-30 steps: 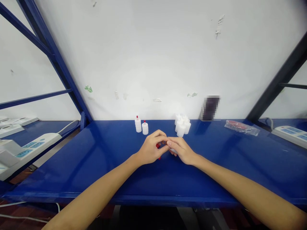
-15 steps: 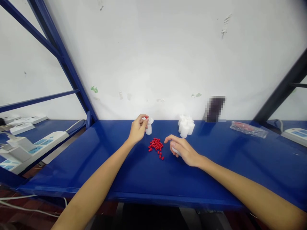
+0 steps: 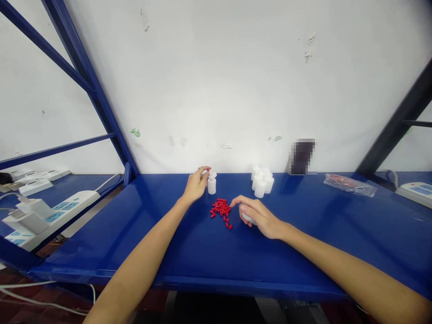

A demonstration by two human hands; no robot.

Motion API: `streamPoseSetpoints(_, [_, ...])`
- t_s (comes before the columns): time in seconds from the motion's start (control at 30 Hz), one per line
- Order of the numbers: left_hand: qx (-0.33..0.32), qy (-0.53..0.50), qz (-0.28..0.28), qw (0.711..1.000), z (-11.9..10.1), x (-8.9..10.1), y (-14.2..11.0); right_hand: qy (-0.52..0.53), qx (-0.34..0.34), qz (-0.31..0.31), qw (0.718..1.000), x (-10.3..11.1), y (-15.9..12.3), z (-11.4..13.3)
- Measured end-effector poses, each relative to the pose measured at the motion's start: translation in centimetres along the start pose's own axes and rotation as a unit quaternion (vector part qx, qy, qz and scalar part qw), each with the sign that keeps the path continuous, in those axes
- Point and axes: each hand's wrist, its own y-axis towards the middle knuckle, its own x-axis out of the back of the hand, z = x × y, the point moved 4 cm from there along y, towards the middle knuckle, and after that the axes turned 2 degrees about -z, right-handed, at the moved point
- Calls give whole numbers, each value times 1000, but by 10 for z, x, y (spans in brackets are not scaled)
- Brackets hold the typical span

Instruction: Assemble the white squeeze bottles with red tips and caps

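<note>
My left hand (image 3: 196,184) pinches a small red piece (image 3: 208,170) at its fingertips, beside the top of a white bottle (image 3: 211,185) standing upright. The bottle has a flared white top. In front of it lies a loose pile of small red cylindrical pieces (image 3: 221,207), with a few trailing toward me. My right hand (image 3: 261,217) curls its lower fingers around a white bottle-like object (image 3: 249,219), mostly hidden in the palm. Its index finger is stretched out to the right edge of the pile.
A cluster of white bottles (image 3: 262,181) stands behind my right hand. Near the wall are a dark pixelated object (image 3: 303,156) and a clear plastic bag (image 3: 350,185) with something red inside. Power strips (image 3: 62,211) lie at the left, beyond the blue frame (image 3: 101,103).
My left hand has shifted slightly off the bottle's front, so more of the bottle shows. The view has tilted up a little. My right hand stays beside the red pile.
</note>
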Motion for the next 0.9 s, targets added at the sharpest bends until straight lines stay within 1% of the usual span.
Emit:
streamPoseSetpoints(0.1, [-8, -1, -6, 1000, -1, 1, 2, -2, 2, 2, 1000, 0, 0, 0])
streamPoseSetpoints(0.23, [-14, 15, 4, 1000, -3, 3, 3, -1, -2, 4, 1000, 0, 0, 0])
streamPoseSetpoints(0.5, [-33, 3, 19, 999, -1, -5, -2, -8, -14, 2, 1000, -2, 0, 1])
streamPoseSetpoints(0.63, [-40, 2, 13, 999, -2, -6, -2, -21, -11, 4, 1000, -2, 1, 2])
streamPoseSetpoints(0.8, [-53, 24, -5, 998, -4, -7, -3, -28, -19, 3, 999, -1, 1, 0])
streamPoseSetpoints(0.9, [-59, 32, -4, 998, -5, -8, -3, -29, -20, 4, 999, -1, 0, -1])
